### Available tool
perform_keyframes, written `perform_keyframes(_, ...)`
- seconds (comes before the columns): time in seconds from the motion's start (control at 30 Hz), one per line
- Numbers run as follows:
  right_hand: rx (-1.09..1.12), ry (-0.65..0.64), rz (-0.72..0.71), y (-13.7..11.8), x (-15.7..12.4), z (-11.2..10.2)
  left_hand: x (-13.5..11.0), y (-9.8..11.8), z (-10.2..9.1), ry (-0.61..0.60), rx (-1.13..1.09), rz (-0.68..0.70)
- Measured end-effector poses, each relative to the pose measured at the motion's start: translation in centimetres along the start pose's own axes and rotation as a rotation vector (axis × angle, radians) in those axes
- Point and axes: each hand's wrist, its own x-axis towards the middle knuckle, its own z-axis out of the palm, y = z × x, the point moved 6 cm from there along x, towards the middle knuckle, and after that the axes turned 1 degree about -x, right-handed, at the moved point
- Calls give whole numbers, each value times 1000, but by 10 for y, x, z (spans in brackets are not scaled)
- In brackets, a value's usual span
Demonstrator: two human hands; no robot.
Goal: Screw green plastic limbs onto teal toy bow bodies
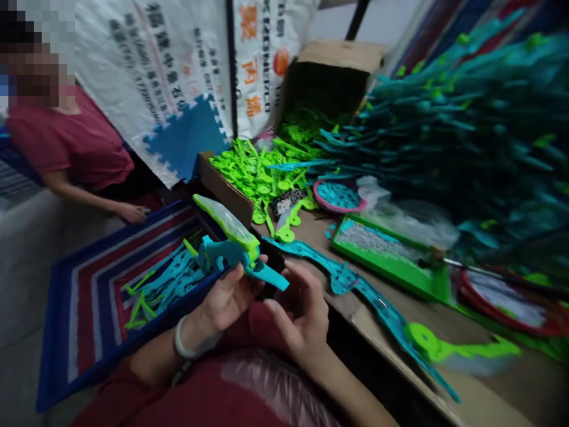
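Note:
My left hand [224, 302] grips a teal plastic toy part [229, 254] from below, with thumb and fingers around it. A lime-green piece with a clear window [229, 225] sits along its top. Close to the part's right end is my right hand [306, 323], thumb and fingers apart and curved. Whether a fingertip touches the part is hard to tell. Beyond my hands, a long teal bow-shaped piece [342, 277] lies on the cardboard-covered table [377, 332]. At its near end lies a lime-green arm piece [427, 341].
A striped blue-rimmed tray [84, 296] at left holds teal and green pieces. Behind stands a cardboard box [231, 196] of green parts. Also here are a pink bowl [316, 193], a green tray of screws [382, 261], a red bowl [471, 296], a teal heap [466, 130] and a seated person [75, 142].

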Motion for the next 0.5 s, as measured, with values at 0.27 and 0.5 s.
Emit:
perform_keyframes(0.27,-15,-41,254,33,-27,-45,15,-65,-6,57,128,-177)
perform_keyframes(0.5,-158,-18,188,49,-58,-59,31,-91,-9,319,13,-297)
